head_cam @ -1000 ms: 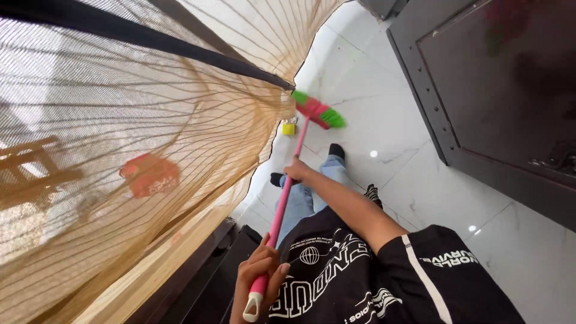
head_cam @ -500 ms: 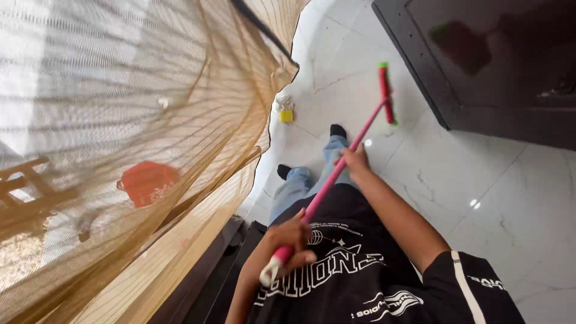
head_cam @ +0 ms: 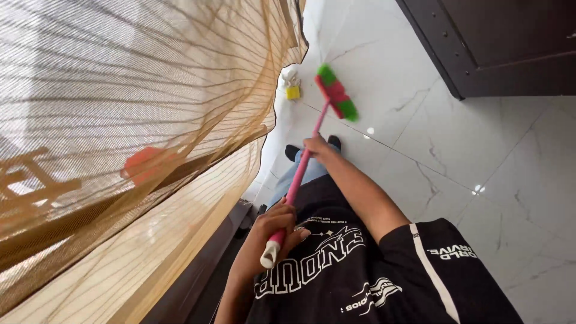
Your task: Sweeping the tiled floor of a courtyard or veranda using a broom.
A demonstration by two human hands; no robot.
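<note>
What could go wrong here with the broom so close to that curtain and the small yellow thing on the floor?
1. The broom head is lifted off the white tiled floor right beside the sheer tan curtain; a swing toward it could snag the fabric.
2. The small yellow object sits next to the broom head and could be knocked over or pushed under the curtain.
3. The left hand grips only the very handle end, the right hand midway, so control may be loose.

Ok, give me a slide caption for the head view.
Both hands, left and right, grip a pink broom over white floor tiles beside a sheer curtain.
</note>
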